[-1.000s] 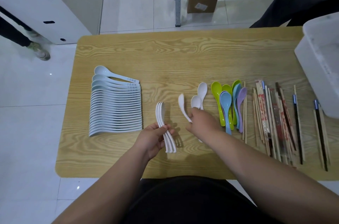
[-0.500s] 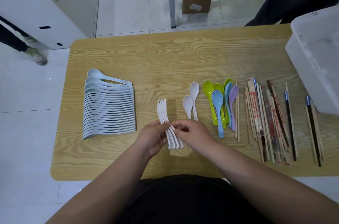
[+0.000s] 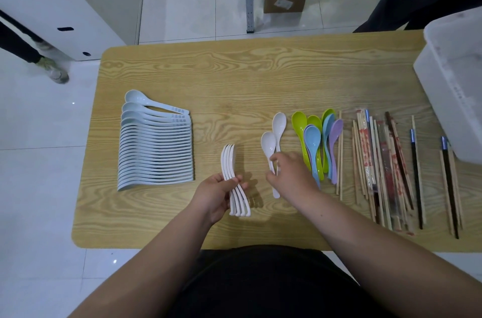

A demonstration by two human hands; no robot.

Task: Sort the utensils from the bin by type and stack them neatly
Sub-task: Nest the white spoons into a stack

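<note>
Head view: left hand (image 3: 212,195) grips a nested stack of four white spoons (image 3: 232,163) on edge. The right hand (image 3: 292,177) pinches the handle of the nearer loose white spoon (image 3: 268,143), with a second loose white spoon (image 3: 279,120) just beside it on the table (image 3: 234,77). Both loose spoons lie just right of the held stack with long axes running away from the person and handles near, so the right hand is closer. Blue print on the pale-blue spoon stack (image 3: 154,150) and red print on the chopstick wrappers (image 3: 365,150) are too small to read.
</note>
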